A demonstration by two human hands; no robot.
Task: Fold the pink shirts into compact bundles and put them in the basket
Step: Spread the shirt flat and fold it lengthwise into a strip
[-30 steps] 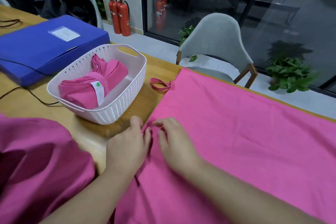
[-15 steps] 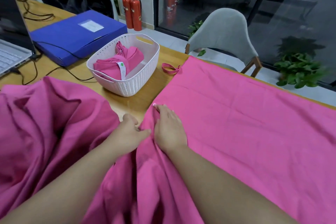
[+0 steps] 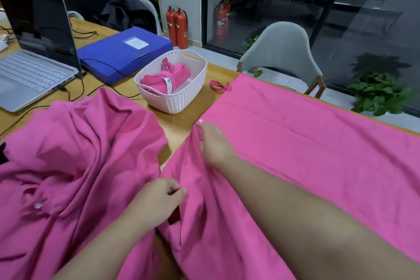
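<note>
Two hands work the left edge of a pink shirt point(image 3: 306, 143) spread flat over the right half of the bench point(image 3: 181, 118). Right hand point(image 3: 214, 143) lies on that edge, fingers curled into the cloth; left hand point(image 3: 159, 200) pinches the same edge nearer the body. Bare wood runs between this edge and a crumpled pink shirt point(image 3: 79, 154) on the left. White basket point(image 3: 179, 98) stands beyond the gap, holding a folded pink bundle point(image 3: 163, 79). Both shirts are cut off by the lower frame; laptop point(image 3: 34, 52) is cropped at left.
</note>
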